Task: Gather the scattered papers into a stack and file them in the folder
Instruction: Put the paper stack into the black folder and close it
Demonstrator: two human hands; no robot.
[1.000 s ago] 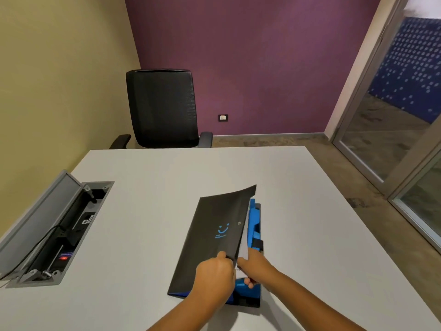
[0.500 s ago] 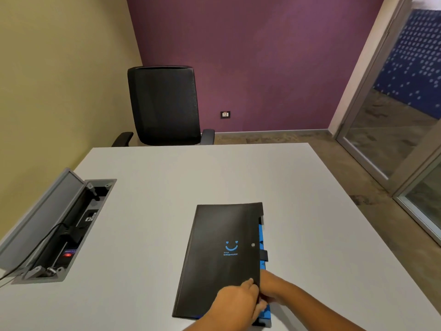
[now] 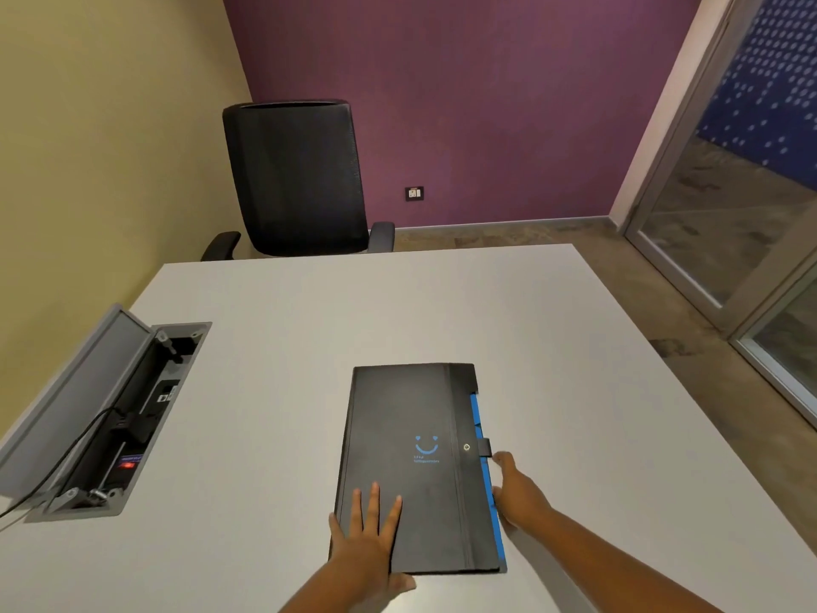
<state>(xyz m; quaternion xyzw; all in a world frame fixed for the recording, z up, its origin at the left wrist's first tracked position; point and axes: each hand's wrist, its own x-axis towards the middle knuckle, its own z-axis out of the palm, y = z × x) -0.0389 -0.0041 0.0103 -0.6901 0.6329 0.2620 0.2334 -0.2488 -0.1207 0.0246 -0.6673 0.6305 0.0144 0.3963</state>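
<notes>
A black folder [image 3: 411,418] with a blue smile mark lies closed and flat on the white table [image 3: 274,338], a strip of its blue inside showing along the right edge. My left hand [image 3: 369,539] rests flat on the folder's near left corner, fingers spread. My right hand [image 3: 517,493] touches the folder's right edge just below the small black strap tab, fingers loosely apart. No loose papers are in sight on the table.
An open grey cable box [image 3: 110,418] with plugs and a cord is set into the table at the left. A black office chair [image 3: 296,179] stands beyond the far edge. Glass doors [image 3: 725,223] are on the right.
The folder's black cover, lifted a second ago, has come down flat. My left hand moved from pinching the cover's edge to lying flat on it; my right hand slid out to the right edge.
</notes>
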